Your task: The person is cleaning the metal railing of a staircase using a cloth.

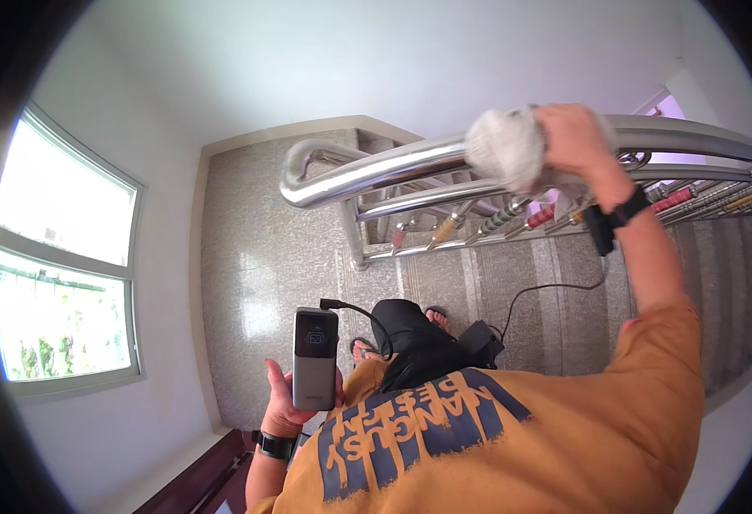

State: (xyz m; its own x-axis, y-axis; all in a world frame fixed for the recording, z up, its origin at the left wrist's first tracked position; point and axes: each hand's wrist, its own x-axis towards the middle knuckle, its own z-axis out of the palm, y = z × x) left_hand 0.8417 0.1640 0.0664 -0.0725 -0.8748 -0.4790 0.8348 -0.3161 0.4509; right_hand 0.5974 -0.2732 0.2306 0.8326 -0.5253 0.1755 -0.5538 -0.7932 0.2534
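My right hand (571, 137) presses a pale grey cloth (503, 151) around the top tube of a shiny metal stair handrail (401, 169). Its fingers are closed over the cloth, and the cloth hides part of the rail. Low on the left, my left hand (280, 401) grips a grey power bank (314, 377) with a dark glossy upper end. A black cable (363, 313) is plugged into the top of the power bank and runs toward my body. Most of the left fingers are behind the power bank.
Below the rail stand balusters with red, yellow and green spiral sections (497, 218). Speckled stone steps (556, 317) descend to the right. A window (67, 257) is in the left wall. Another black cable (547, 285) loops from my right wrist to a dark box (479, 344) at my waist.
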